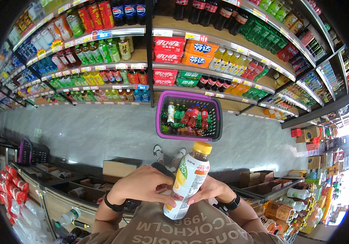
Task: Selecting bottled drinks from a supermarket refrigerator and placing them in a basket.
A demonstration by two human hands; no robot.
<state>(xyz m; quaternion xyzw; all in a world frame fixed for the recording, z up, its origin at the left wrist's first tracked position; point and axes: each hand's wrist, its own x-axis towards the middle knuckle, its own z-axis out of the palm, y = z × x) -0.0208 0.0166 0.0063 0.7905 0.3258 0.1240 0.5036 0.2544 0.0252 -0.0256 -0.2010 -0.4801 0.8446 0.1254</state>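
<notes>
Right hand (210, 190) partly behind bottle (187, 185)

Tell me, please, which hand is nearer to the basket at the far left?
Left. The left hand is to the right of the basket; the right hand is farther right, across the bottle.

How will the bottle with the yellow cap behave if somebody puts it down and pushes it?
The bottle looks tall and narrow, so it might tip if nudged while standing. Its rounded body would probably roll when laid down. The smooth-looking label may make it somewhat slippery.
</notes>
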